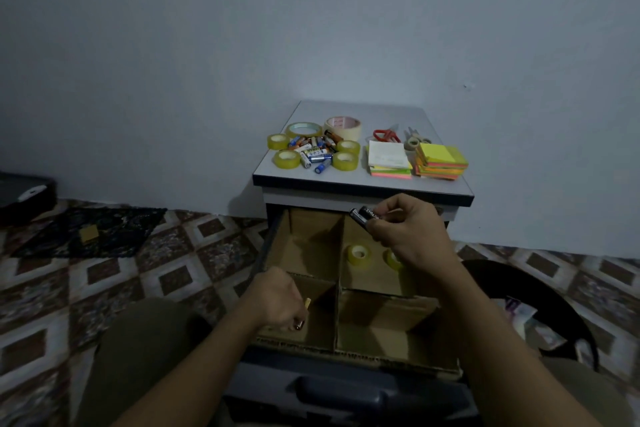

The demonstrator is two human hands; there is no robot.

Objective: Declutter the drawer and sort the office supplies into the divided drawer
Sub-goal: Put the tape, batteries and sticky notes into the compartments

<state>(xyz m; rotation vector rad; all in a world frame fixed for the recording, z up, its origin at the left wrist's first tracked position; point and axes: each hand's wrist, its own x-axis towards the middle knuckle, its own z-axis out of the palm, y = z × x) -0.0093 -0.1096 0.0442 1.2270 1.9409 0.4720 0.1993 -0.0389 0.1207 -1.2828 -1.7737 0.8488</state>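
We look down at an open drawer (381,355) split by cardboard dividers (337,291) into four compartments, two far and two near. Our right hand (412,232) hovers above the far right compartment, its fingers and thumb pinching two black batteries (364,215) that lie side by side, their ends pointing left. Below it, in that same compartment, stand two small yellow tape rolls (359,254), the right one partly hidden behind the wrist. Our left hand (277,298) reaches into the near left compartment with its fingers curled round gold-tipped batteries (300,323); only their ends show past the fingers, so we cannot tell how many it grips. The far left and near right compartments show only bare cardboard.

Behind the drawer, on the bench (381,114), a heap of loose batteries (315,151) lies ringed by more yellow tape rolls (287,159). A wide cream tape roll (343,126) stands at the back. To the right lie red scissors (385,135) and a second, grey pair (415,139), then a white notepad (387,155) on coloured sheets and, just beside it, a stack of bright sticky notes (440,161). A dark mat (93,232) lies on the patterned floor at left.
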